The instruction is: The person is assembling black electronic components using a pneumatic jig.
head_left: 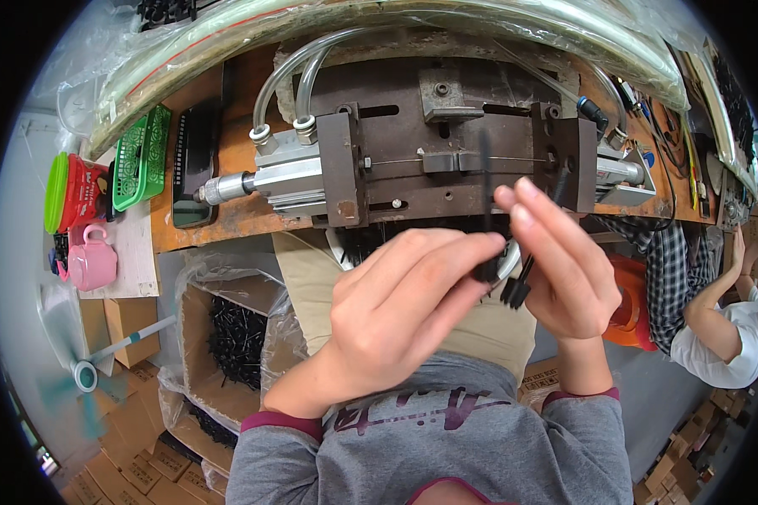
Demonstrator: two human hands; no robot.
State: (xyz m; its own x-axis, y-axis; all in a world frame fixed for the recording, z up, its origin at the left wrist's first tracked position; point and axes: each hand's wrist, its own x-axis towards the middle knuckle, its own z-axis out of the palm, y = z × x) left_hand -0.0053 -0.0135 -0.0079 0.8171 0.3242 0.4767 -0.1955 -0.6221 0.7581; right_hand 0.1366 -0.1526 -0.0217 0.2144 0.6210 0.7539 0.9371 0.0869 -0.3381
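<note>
Risk: slim black strip (486, 181) pinched by left hand (396, 316), black bundle (515, 290) gripped in right hand (564, 269); strip may slip, fingertip hold only.

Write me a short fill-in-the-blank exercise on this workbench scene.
1. The left hand pinches a thin ____ stick that stands upright.
2. The mug at the left is ____.
3. The basket above the mug is ____.
4. The right hand holds a bundle of black ____.

Missing words: black; pink; green; sticks

L hand (396, 311) & R hand (564, 269) pinch black strips (487, 210) near press (446, 151) on worktop (227, 219); box (227, 337) left.
</note>
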